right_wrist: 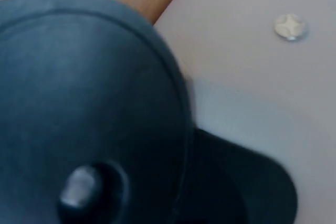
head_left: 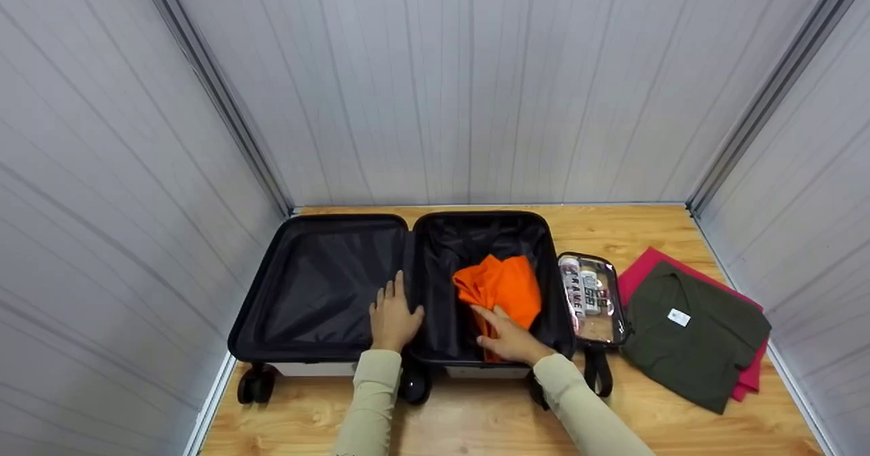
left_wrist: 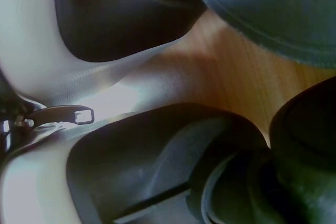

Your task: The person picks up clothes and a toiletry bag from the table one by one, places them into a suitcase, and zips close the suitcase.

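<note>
- Evidently light, soft and limp, the orange cloth [head_left: 510,286] lies rumpled in the suitcase's [head_left: 326,286] right half; scoop it from beneath (folds may slip).
- Hands apart: right hand [head_left: 511,340] touches the cloth, fingers extended; left hand [head_left: 394,317] outspread beside the suitcase's hinge.
- Right of the suitcase: clear-plastic pouch [head_left: 603,327], flat dark-green T-shirt [head_left: 693,344].

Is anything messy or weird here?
A little: the orange cloth looks rumpled inside the open suitcase, while the green shirt lies crookedly over the red cloth, whose corners poke out. I see nothing spilled.
</note>
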{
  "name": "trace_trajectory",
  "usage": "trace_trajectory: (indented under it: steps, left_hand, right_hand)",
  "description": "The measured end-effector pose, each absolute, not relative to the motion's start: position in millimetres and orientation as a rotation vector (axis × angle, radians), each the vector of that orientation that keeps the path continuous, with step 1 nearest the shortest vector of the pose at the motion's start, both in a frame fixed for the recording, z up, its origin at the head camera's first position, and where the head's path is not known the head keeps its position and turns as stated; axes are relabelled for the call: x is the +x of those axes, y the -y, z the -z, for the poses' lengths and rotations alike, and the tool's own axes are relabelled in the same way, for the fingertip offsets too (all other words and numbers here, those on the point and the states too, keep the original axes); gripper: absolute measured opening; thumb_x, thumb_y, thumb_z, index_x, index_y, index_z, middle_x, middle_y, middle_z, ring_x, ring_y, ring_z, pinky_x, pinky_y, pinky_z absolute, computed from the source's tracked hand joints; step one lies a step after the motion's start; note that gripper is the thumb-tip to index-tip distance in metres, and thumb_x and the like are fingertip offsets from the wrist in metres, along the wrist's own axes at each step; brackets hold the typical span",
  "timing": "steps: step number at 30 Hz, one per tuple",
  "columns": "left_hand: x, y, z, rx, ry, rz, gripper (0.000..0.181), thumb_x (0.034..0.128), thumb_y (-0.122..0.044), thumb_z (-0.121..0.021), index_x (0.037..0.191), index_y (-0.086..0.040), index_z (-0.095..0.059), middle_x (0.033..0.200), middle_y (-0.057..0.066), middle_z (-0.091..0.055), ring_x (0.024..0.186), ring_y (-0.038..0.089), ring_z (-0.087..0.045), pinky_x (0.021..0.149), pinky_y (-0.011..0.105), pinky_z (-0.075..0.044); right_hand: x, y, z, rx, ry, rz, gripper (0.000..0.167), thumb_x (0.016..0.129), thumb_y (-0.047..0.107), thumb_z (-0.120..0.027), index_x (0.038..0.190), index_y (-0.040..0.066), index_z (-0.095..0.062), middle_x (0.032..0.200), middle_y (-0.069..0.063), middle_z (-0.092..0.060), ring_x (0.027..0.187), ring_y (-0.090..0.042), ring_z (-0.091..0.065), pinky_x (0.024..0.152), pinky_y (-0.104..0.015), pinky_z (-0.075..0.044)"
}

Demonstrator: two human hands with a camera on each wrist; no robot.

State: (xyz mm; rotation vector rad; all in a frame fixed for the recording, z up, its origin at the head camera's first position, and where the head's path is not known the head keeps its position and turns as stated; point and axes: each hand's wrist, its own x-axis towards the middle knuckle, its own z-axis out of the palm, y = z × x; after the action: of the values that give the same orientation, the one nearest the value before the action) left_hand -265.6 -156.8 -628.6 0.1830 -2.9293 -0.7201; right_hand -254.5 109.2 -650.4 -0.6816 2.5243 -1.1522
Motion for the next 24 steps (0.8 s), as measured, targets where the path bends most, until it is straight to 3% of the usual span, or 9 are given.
trace_trajectory:
  steps: [10, 24]
  left_hand:
    - [-266.2, 156.7, 628.4, 0.188, 2.936, 0.721, 0.084, 0.0913, -0.035, -0.073, 0.162, -0.013, -0.032, 0.156, 0.022, -0.047, 0.145, 0.043, -0.043, 0.114, 0.066, -0.035]
    - [-264.5, 155.7, 628.1, 0.185, 2.940, 0.726, 0.083, 0.0924, -0.035, -0.072, 0.162, -0.014, -0.031, 0.158, 0.021, -0.045, 0.146, 0.043, -0.042, 0.115, 0.066, -0.034]
  right_hand:
    - [-255.2, -108.8, 650.2, -0.681, -2.537, 1.141, 0.073, 0.094, 0.025, -0.072, 0.159, 0.017, -0.039, 0.160, -0.039, -0.023, 0.146, -0.053, -0.034, 0.113, -0.068, -0.035]
    - [-255.1, -110.1, 654.1, -0.703, -2.537, 1.147, 0.065, 0.094, 0.024, -0.072, 0.154, 0.019, -0.048, 0.162, -0.039, -0.019, 0.149, -0.055, -0.026, 0.114, -0.070, -0.033]
